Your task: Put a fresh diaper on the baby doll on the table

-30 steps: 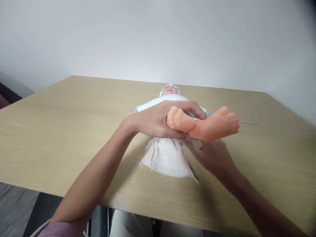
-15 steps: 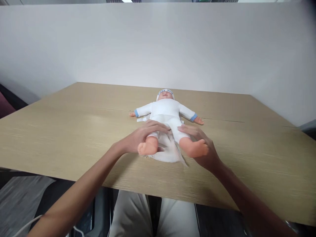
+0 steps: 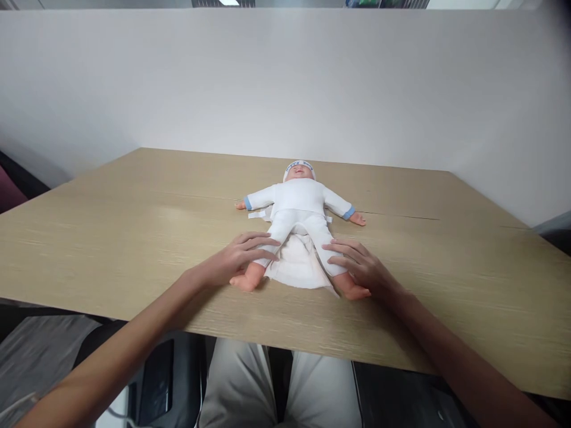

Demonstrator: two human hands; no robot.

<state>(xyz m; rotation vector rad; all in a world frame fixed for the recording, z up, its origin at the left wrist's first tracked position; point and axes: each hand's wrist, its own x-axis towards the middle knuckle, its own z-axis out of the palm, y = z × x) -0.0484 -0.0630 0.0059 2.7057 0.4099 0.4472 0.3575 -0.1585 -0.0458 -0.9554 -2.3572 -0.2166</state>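
A baby doll [image 3: 300, 195] in a white suit with blue cuffs and a printed white cap lies face up on the table, head away from me. Its legs are spread apart and bent outward at the feet. Beneath its hips and between its legs is an unfolded white diaper [image 3: 298, 264], with its tabs showing at both sides of the waist. My left hand [image 3: 236, 257] lies across the doll's left-hand leg in view, fingers stretched out. On the other leg rests my right hand [image 3: 359, 261], its fingers spread and slightly curved. Both thumbs are mostly hidden.
The wooden table [image 3: 134, 238] has a thin seam running across it behind the doll. A pale partition [image 3: 285, 83] rises beyond its far edge. Below the near edge are my legs [image 3: 241, 386], a dark phone-like object [image 3: 156, 380] and a white cable.
The doll's legs have come down and spread wider, uncovering more of the diaper. My left hand has moved left and nearer to me; my right hand has shifted down the other leg.
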